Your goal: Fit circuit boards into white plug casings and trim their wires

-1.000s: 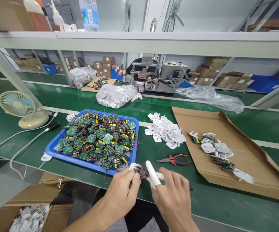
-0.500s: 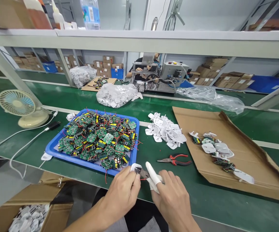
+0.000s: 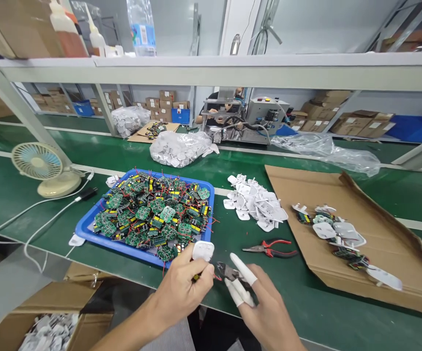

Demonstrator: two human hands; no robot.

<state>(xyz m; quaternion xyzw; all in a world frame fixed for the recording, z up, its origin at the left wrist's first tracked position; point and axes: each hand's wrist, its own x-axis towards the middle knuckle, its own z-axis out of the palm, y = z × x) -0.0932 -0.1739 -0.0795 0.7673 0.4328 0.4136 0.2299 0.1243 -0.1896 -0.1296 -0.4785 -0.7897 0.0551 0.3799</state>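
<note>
My left hand (image 3: 187,280) is closed on a white plastic plug cover (image 3: 203,250), held up near the front edge of the bench; a bit of yellow shows between the fingers. My right hand (image 3: 258,297), with white finger cots on some fingers, grips cutting pliers (image 3: 229,271), their dark jaws just right of the left hand. A short red wire (image 3: 217,277) shows between the two. Beyond them lies a second pair of pliers (image 3: 269,248) with red and black handles. The blue tray (image 3: 123,249) at left is heaped with green circuit boards (image 3: 157,222) with red wires.
White plastic covers (image 3: 256,202) are piled behind the loose pliers. A cardboard sheet (image 3: 306,243) at right bears several covers with boards. A small fan (image 3: 37,165) and its cables are at left. Overhead runs a shelf (image 3: 211,73). Another person sits behind a machine (image 3: 264,119).
The plug cover in my left hand has turned upward, its flat face showing now. The pliers have drawn off to the right, away from the left hand. The view has shifted slightly.
</note>
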